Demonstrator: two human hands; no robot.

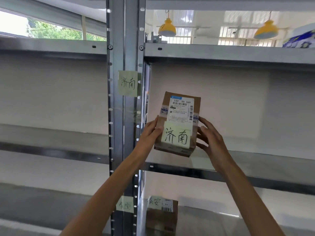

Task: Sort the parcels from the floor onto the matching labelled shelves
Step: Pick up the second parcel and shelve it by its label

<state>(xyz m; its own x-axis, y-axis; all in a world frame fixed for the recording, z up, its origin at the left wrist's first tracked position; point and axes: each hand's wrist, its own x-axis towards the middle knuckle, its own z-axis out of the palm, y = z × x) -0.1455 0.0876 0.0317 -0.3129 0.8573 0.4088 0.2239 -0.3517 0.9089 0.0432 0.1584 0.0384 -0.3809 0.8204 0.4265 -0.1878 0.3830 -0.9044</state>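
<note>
Parcel (180,109), a small taped cardboard box bearing a green note (176,136), stands upright low over the shelf (255,159) beside the matching post label (128,83), left hand (150,132) and right hand (211,137) clasping its sides. It looks light and stiff; gripping the flat side faces, clear of the note, should hold it

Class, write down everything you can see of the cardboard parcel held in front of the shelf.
The parcel is a brown cardboard box with a printed tape band across it. A white shipping label with barcodes and 530 D5 069 covers its upper face; a pale green note handwritten 济南 is stuck below. It is upright, slightly tilted, just above the metal shelf; whether it rests there is unclear. The left hand and right hand grip its sides.
</note>
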